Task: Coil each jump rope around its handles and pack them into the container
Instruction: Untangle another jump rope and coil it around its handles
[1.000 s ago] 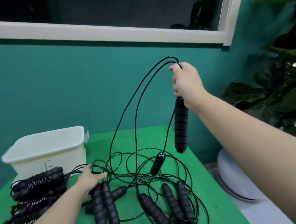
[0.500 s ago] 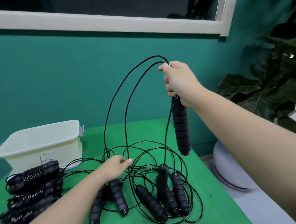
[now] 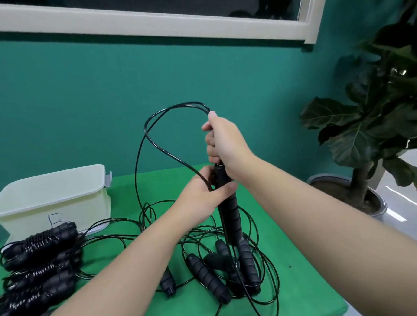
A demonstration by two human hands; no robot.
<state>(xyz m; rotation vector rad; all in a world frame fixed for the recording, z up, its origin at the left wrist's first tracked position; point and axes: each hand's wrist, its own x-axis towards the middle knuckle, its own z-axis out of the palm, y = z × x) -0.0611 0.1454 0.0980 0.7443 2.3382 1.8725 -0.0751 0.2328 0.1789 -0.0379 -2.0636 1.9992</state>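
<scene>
My right hand (image 3: 228, 144) grips the top of a black ribbed jump rope handle (image 3: 230, 217) held upright over the green table, with the thin black rope (image 3: 151, 141) looping up and out of its fist. My left hand (image 3: 202, 199) is closed around the same handle just below, pinching the rope against it. Under them lies a tangle of loose ropes and several black handles (image 3: 206, 276). Several coiled ropes (image 3: 38, 244) are stacked at the left. The cream plastic container (image 3: 50, 197) stands at the back left.
The green cloth table (image 3: 306, 285) ends close on the right. A potted plant (image 3: 370, 125) stands on the floor to the right. A teal wall and a white window frame are behind.
My left hand rose from the tangle on the table and took hold of the handle. My right hand lowered the handle and drew it nearer.
</scene>
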